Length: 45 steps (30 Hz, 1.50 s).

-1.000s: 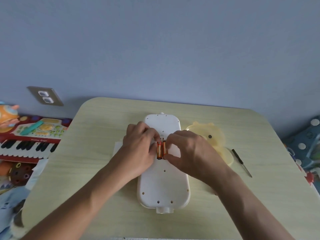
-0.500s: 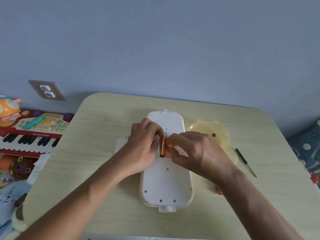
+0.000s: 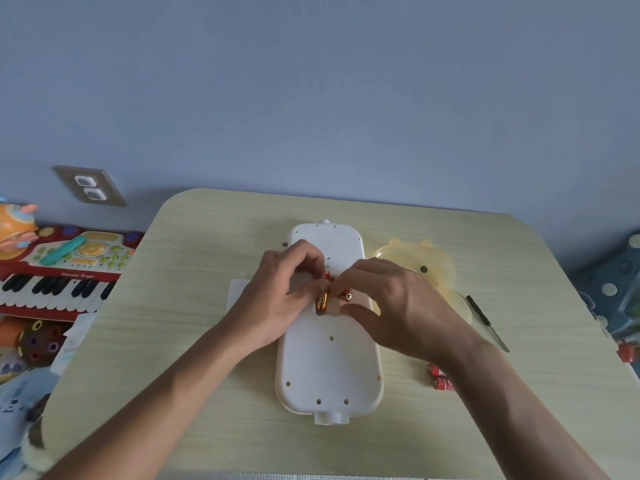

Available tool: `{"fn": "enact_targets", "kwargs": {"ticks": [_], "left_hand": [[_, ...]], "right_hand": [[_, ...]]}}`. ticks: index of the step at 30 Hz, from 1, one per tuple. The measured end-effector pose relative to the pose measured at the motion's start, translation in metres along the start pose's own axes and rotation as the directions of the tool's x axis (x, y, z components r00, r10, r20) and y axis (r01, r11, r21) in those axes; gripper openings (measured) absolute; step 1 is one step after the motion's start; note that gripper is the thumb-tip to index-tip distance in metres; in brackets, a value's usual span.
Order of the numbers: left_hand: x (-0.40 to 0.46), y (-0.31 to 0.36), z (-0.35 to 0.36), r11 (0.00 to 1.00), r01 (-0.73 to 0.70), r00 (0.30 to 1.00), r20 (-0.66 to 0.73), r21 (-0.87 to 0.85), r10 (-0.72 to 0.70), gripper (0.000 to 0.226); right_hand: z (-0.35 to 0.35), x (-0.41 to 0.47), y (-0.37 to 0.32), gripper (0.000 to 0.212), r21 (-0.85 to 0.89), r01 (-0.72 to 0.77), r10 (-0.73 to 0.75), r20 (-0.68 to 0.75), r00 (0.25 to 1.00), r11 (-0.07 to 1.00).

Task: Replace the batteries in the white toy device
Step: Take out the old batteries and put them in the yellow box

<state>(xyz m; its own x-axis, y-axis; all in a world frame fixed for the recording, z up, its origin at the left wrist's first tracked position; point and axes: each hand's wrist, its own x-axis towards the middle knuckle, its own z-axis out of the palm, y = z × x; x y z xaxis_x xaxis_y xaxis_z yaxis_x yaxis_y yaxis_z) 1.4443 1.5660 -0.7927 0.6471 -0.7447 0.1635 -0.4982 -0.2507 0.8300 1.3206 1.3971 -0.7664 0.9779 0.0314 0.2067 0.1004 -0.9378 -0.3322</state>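
Observation:
The white toy device (image 3: 329, 362) lies face down along the middle of the table, its battery compartment open near the far end. One orange battery (image 3: 322, 301) sits in the compartment, under the fingertips of my left hand (image 3: 280, 296). My right hand (image 3: 391, 303) pinches a second orange battery (image 3: 345, 294), tilted up out of the compartment. Two red batteries (image 3: 439, 376) lie on the table, partly hidden by my right forearm.
A yellow bear-shaped lid (image 3: 429, 268) lies right of the device, and a small black screwdriver (image 3: 486, 322) further right. A white sheet (image 3: 239, 292) peeks out under my left hand. Toys, including a red keyboard (image 3: 59, 282), sit on the floor at left.
My right hand has lifted one orange battery up out of the compartment and toward the right. My left hand stays on the other battery. The camera has shifted slightly.

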Motion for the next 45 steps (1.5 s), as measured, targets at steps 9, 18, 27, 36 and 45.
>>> {"fn": "enact_targets", "kwargs": {"ticks": [9, 18, 27, 36, 45], "left_hand": [[0.000, 0.005, 0.002, 0.998, 0.009, 0.999, -0.040, -0.061, -0.012, 0.022], [0.021, 0.056, 0.007, 0.987, 0.007, 0.997, -0.080, -0.159, -0.020, 0.019], [0.037, 0.074, 0.065, 0.996, 0.083, 0.993, 0.080, 0.033, -0.086, 0.016], [0.027, 0.058, 0.079, 0.905, -0.085, 0.989, 0.143, 0.417, 0.027, 0.028], [0.027, 0.057, 0.074, 0.859, -0.167, 0.985, 0.118, 0.485, 0.125, 0.046]], "right_hand": [[0.007, 0.008, 0.003, 0.015, 0.577, -0.291, 0.366, -0.016, 0.930, 0.763], [-0.042, -0.009, 0.011, 0.012, 0.795, -0.292, 0.621, -0.130, 0.773, 0.531], [-0.028, -0.062, 0.035, 0.017, 0.620, -0.555, 0.734, -0.050, 0.678, 0.555], [-0.008, -0.072, 0.035, 0.017, 0.459, -0.484, 0.620, -0.209, 0.756, 0.745], [0.000, -0.079, 0.040, 0.016, 0.338, -0.319, 0.437, -0.371, 0.819, 0.885]]}}
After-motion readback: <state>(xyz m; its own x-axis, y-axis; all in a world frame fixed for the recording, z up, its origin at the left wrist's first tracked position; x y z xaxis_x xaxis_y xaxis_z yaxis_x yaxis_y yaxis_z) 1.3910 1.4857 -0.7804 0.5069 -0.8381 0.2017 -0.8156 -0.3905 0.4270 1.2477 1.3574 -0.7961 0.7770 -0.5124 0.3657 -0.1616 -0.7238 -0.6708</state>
